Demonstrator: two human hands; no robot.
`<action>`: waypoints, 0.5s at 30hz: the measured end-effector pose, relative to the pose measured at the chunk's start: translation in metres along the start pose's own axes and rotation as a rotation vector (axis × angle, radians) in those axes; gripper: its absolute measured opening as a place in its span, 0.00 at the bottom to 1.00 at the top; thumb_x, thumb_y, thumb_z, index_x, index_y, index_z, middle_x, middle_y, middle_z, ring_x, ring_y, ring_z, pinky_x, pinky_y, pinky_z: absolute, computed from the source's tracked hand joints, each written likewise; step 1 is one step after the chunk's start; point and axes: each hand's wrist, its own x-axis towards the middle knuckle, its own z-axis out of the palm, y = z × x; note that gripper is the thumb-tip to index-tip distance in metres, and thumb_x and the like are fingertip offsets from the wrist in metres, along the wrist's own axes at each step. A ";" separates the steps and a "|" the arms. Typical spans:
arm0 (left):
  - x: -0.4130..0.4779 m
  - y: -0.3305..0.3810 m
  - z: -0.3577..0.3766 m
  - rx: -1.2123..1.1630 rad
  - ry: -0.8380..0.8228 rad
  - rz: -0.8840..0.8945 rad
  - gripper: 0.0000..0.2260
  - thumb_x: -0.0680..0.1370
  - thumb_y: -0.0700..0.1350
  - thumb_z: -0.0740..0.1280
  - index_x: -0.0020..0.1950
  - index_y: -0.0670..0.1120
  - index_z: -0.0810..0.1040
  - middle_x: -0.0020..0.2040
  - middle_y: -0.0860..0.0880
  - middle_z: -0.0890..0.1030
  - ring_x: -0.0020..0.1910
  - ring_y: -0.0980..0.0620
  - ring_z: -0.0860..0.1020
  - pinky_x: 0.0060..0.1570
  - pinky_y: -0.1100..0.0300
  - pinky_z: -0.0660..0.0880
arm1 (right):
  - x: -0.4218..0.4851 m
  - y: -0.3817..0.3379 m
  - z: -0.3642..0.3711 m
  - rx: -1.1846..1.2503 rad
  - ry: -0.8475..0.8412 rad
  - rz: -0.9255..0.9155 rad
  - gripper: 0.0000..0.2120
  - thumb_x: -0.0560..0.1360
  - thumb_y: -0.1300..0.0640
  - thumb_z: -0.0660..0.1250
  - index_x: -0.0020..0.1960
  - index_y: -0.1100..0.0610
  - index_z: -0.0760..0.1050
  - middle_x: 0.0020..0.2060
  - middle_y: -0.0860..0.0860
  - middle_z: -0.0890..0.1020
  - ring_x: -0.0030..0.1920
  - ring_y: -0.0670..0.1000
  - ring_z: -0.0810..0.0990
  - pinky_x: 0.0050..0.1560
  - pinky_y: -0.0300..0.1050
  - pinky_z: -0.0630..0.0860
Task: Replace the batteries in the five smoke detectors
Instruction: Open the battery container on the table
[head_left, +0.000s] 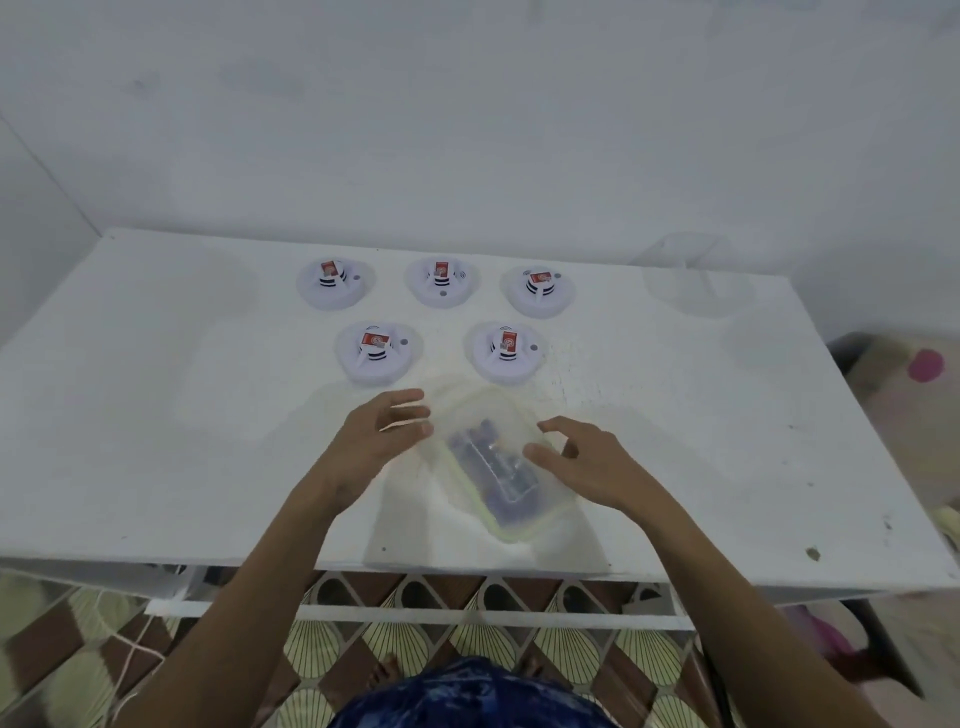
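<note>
The worktop is white, speckled with a few dark marks near its right edge. Five smoke detectors are white, each with a red-and-white battery on top and black stripes below it. The near container is clear with a pale yellow-green rim, its contents dark bluish. The floor shows brown diamonds and cream shell patterns. The garment is mottled blue.

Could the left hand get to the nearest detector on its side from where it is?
Probably yes. The left hand is open by the box, and nothing lies between it and that detector.
</note>
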 end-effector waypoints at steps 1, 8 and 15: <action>-0.001 -0.001 0.004 -0.024 0.027 0.029 0.20 0.74 0.45 0.73 0.65 0.52 0.75 0.60 0.52 0.81 0.58 0.56 0.80 0.61 0.56 0.75 | -0.001 0.001 0.001 0.030 -0.034 0.020 0.25 0.73 0.36 0.65 0.65 0.47 0.70 0.41 0.49 0.82 0.39 0.49 0.82 0.42 0.43 0.78; -0.008 -0.007 0.023 0.028 -0.218 -0.239 0.19 0.73 0.49 0.74 0.61 0.47 0.76 0.56 0.46 0.82 0.55 0.47 0.81 0.50 0.51 0.80 | -0.011 0.010 0.015 0.362 -0.192 0.123 0.24 0.71 0.40 0.70 0.54 0.58 0.72 0.42 0.61 0.84 0.38 0.58 0.84 0.42 0.49 0.83; -0.004 -0.013 0.025 -0.127 -0.243 -0.309 0.16 0.73 0.45 0.74 0.59 0.42 0.78 0.55 0.43 0.83 0.53 0.45 0.81 0.51 0.51 0.79 | -0.002 0.023 0.019 0.750 -0.158 0.148 0.22 0.72 0.49 0.73 0.54 0.67 0.77 0.45 0.59 0.81 0.43 0.55 0.80 0.46 0.46 0.80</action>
